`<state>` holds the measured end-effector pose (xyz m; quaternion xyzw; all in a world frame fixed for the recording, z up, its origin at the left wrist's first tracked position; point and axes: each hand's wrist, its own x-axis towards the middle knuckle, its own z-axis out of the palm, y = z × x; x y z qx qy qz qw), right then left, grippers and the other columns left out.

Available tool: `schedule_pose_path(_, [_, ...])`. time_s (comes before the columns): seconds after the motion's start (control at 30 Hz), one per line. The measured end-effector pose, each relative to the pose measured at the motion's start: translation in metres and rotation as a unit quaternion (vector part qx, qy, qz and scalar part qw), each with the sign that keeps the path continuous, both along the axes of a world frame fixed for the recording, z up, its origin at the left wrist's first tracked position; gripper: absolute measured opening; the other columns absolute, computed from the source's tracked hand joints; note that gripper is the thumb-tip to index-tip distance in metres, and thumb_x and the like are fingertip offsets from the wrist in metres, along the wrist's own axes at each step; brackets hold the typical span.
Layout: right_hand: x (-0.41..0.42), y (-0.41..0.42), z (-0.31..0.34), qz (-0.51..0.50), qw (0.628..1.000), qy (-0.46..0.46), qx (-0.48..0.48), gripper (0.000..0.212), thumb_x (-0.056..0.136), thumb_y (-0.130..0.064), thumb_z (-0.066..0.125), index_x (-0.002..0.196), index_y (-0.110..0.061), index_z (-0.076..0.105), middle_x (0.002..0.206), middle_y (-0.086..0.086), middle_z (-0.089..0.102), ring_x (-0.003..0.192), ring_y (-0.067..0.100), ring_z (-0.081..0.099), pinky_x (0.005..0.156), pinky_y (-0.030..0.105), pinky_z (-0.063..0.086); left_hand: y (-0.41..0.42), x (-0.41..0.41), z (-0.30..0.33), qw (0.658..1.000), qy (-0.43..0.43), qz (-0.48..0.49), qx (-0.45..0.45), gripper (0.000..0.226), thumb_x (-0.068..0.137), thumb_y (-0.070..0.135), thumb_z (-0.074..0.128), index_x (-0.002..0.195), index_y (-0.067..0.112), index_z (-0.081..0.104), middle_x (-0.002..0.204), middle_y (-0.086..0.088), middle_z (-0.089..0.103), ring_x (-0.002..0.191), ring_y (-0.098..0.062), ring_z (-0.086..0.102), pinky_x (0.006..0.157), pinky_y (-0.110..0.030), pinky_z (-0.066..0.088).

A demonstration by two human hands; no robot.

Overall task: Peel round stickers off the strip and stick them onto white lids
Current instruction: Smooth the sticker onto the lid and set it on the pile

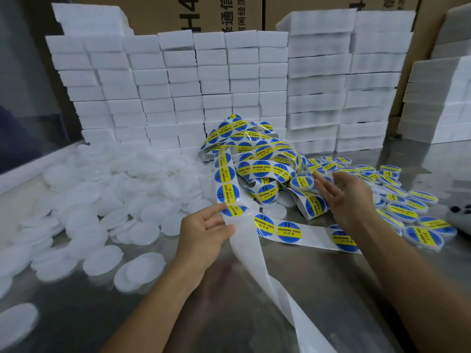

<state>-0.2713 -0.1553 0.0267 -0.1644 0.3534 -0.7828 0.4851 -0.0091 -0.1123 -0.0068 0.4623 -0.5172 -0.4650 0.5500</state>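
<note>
I see a wall of white foam blocks at the far side, cardboard cartons behind showing part of "H4" and Chinese print I can't fully read. Plain white lids heap on the left; labelled lids lie right. The tangled strip could snag or tear if pulled. My left hand pinches it near a sticker reading "SOLDERING PASTE". My right hand hovers with fingers spread, empty.

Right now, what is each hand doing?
Left hand: pinches the sticker strip.
Right hand: open, holding nothing, above the stickered lids.
</note>
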Motion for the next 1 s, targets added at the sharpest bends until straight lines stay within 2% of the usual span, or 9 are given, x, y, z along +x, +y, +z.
schedule_pose_path(0.07, [0.006,0.002,-0.001,-0.04,0.996,0.076,0.017,0.02,0.094,0.003,0.052,0.114,0.002,0.056,0.112,0.017,0.061,0.08,0.025,0.076,0.066,0.027,0.061,-0.001,0.001,-0.001,1.0,0.001,0.006,0.005,0.034,0.081,-0.007,0.069,0.098,0.022,0.07,0.082,0.005,0.077,0.074,-0.009,0.073,0.063,-0.017,0.055])
schedule_pose_path(0.13, [0.015,0.005,-0.007,-0.079,0.973,0.213,0.033,0.031,0.093,0.003,0.052,0.122,0.0,0.059,0.107,0.017,0.066,0.078,0.019,0.076,0.065,0.025,0.06,-0.001,0.001,-0.001,1.0,0.005,0.015,0.011,0.026,0.082,-0.005,0.07,0.094,0.017,0.071,0.079,0.003,0.077,0.071,-0.01,0.073,0.062,-0.02,0.056])
schedule_pose_path(0.23, [0.035,0.011,-0.018,-0.096,0.888,0.45,0.028,0.023,0.092,-0.004,0.054,0.105,-0.014,0.07,0.102,0.008,0.073,0.074,0.012,0.073,0.07,0.031,0.06,-0.001,0.0,0.0,1.0,0.004,0.025,0.015,0.022,0.082,-0.007,0.069,0.089,0.015,0.071,0.075,0.002,0.076,0.067,-0.011,0.071,0.061,-0.023,0.057])
schedule_pose_path(0.33, [0.061,0.019,-0.027,-0.059,0.822,0.566,-0.031,0.012,0.093,-0.017,0.062,0.1,-0.024,0.07,0.09,-0.005,0.072,0.072,0.008,0.069,0.068,0.031,0.06,0.0,0.0,0.001,1.0,-0.001,0.023,0.015,0.023,0.083,-0.007,0.068,0.086,0.016,0.072,0.075,0.001,0.076,0.065,-0.009,0.071,0.056,-0.02,0.055])
schedule_pose_path(0.47, [0.086,0.028,-0.031,-0.045,0.744,0.644,-0.169,0.013,0.089,-0.027,0.068,0.099,-0.021,0.072,0.086,-0.01,0.069,0.077,0.005,0.063,0.066,0.014,0.048,0.001,-0.001,0.002,0.999,-0.032,0.034,0.003,0.024,0.082,-0.002,0.07,0.083,0.021,0.073,0.077,0.002,0.076,0.071,-0.011,0.072,0.064,-0.024,0.058])
schedule_pose_path(0.53, [0.092,0.03,-0.031,-0.033,0.688,0.691,-0.221,0.014,0.086,-0.023,0.072,0.098,-0.017,0.074,0.087,-0.004,0.067,0.076,0.007,0.061,0.069,0.016,0.046,0.001,-0.002,0.002,0.998,-0.05,0.037,-0.009,0.026,0.08,-0.001,0.071,0.08,0.025,0.073,0.077,0.003,0.076,0.075,-0.011,0.073,0.071,-0.026,0.057])
schedule_pose_path(0.6, [0.096,0.032,-0.033,-0.024,0.645,0.724,-0.243,0.009,0.087,-0.015,0.073,0.095,-0.012,0.076,0.083,0.0,0.067,0.076,0.012,0.062,0.07,0.027,0.051,0.001,-0.003,0.002,0.997,-0.056,0.04,-0.025,0.025,0.079,0.001,0.073,0.078,0.026,0.074,0.075,0.002,0.076,0.073,-0.008,0.072,0.071,-0.024,0.056])
schedule_pose_path(0.73, [0.098,0.033,-0.036,0.0,0.617,0.747,-0.249,0.009,0.089,-0.013,0.07,0.095,-0.01,0.076,0.083,0.002,0.067,0.079,0.019,0.063,0.07,0.042,0.052,0.0,-0.001,0.001,0.998,-0.05,0.031,-0.036,0.017,0.078,0.005,0.078,0.083,0.021,0.076,0.075,0.002,0.076,0.074,-0.009,0.072,0.071,-0.018,0.056])
schedule_pose_path(1.0, [0.099,0.041,-0.029,0.005,0.571,0.778,-0.262,0.012,0.091,-0.019,0.068,0.097,-0.014,0.075,0.088,0.0,0.068,0.08,0.019,0.064,0.067,0.042,0.053,-0.002,0.002,-0.001,0.998,-0.051,0.024,-0.034,0.021,0.08,0.001,0.075,0.096,0.015,0.073,0.081,-0.002,0.077,0.078,-0.012,0.072,0.08,-0.028,0.056])
